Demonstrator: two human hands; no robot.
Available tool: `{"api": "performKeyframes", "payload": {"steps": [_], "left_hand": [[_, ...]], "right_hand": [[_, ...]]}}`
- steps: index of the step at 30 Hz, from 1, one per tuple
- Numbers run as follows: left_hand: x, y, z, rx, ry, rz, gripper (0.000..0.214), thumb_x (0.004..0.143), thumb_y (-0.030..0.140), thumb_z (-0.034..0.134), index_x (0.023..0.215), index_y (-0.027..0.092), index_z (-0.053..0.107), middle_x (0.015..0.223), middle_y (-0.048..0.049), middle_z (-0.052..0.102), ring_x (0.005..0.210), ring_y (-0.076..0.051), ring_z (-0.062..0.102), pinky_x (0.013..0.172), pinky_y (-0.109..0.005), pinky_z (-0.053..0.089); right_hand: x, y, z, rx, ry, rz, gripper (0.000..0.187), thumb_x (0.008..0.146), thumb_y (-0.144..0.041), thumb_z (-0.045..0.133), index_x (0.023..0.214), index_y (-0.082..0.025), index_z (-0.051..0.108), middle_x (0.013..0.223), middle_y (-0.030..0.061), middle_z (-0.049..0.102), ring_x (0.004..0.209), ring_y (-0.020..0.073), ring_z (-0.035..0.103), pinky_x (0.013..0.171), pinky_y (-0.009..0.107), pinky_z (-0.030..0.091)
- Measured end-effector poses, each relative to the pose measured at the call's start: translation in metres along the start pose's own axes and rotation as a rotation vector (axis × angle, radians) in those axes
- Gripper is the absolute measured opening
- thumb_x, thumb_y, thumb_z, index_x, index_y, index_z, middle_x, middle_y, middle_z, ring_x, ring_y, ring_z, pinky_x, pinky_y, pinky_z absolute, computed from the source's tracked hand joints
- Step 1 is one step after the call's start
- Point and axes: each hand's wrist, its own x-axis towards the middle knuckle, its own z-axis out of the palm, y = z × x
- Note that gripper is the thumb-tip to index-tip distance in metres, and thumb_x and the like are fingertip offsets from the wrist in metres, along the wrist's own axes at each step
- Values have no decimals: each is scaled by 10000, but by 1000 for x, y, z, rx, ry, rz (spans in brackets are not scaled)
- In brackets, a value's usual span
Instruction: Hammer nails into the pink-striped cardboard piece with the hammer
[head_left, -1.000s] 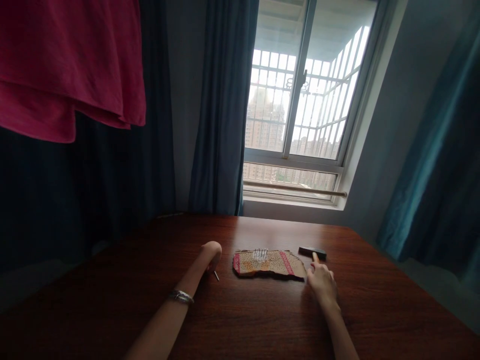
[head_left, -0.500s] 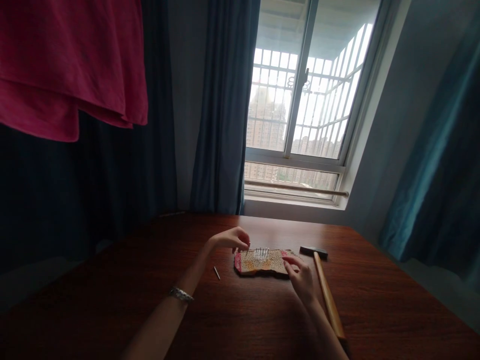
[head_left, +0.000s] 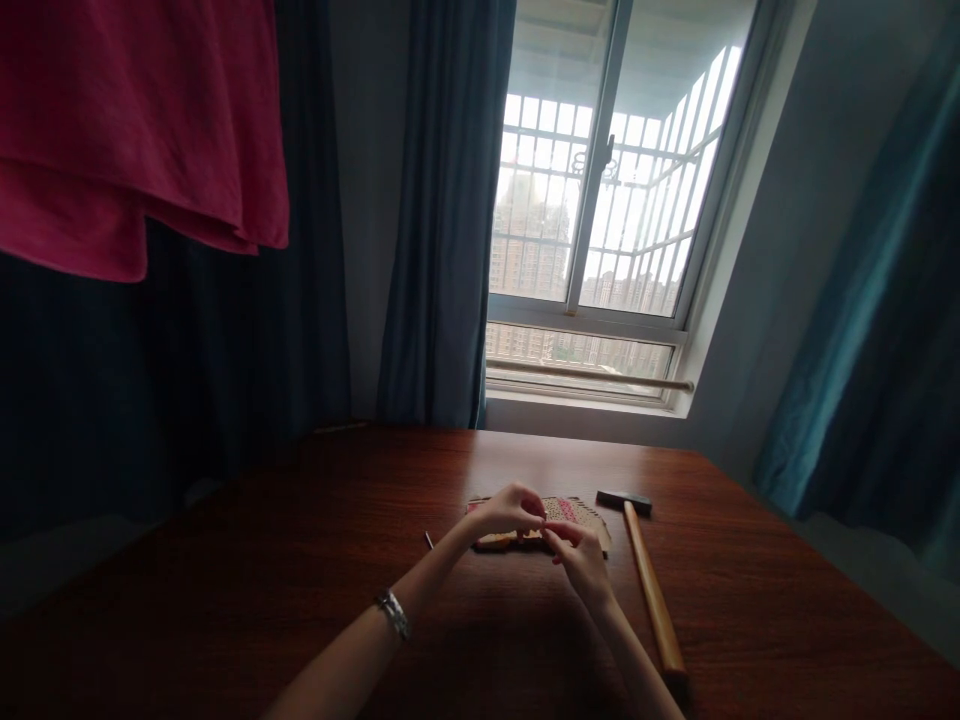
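My left hand (head_left: 511,510), with a silver bracelet at its wrist, reaches over a dotted, pink-and-tan board (head_left: 591,518). Its fingertips are pinched together, apparently on a nail that is barely visible. My right hand (head_left: 581,562) comes in from the other side, thumb and fingers closed to a point. Both sets of fingertips meet just above the board's near edge; whatever lies between the right fingers is too small to make out. The left hand covers the middle of the board and the upright nails there. A loose nail (head_left: 428,541) shows beside my left forearm, partly hidden.
A hammer (head_left: 651,590) with a wooden handle and dark head lies right of the board on the brown wooden table (head_left: 300,590). Behind the table are a barred window (head_left: 589,220) and blue curtains (head_left: 442,220). Pink cloth (head_left: 142,130) hangs at upper left.
My left hand has moved right from the board's left end, now covering the upright nails. My right hand has shifted slightly left, and the fingertips have come together.
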Motion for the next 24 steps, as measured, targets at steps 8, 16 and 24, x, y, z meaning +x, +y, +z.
{"api": "performKeyframes", "payload": {"steps": [8, 16, 24], "left_hand": [[0, 7, -2, 0, 27, 28, 320, 640, 368, 643, 790, 86, 632, 626, -16, 584, 518, -99, 521, 415, -190, 405], [5, -42, -38, -5, 544, 44, 264, 667, 252, 563, 883, 109, 614, 759, -44, 605, 681, -139, 572, 555, -239, 476], [4, -93, -27, -3, 520, 84, 441, 589, 114, 608, 1025, 124, 538, 955, -82, 603, 845, -161, 592, 748, -283, 488]], "right_hand": [[2, 4, -1, -55, 103, -91, 255, 725, -403, 594, 788, -178, 698, 697, 52, 685, 605, 181, 596, 515, 272, 475], [39, 22, -3, -2, 236, -39, 389, 663, -479, 598, 834, -141, 682, 738, 86, 694, 681, 212, 635, 553, 296, 511], [74, 40, 5, -121, 271, -45, 293, 650, -417, 584, 754, -164, 689, 722, 69, 711, 701, 215, 651, 672, 315, 498]]}}
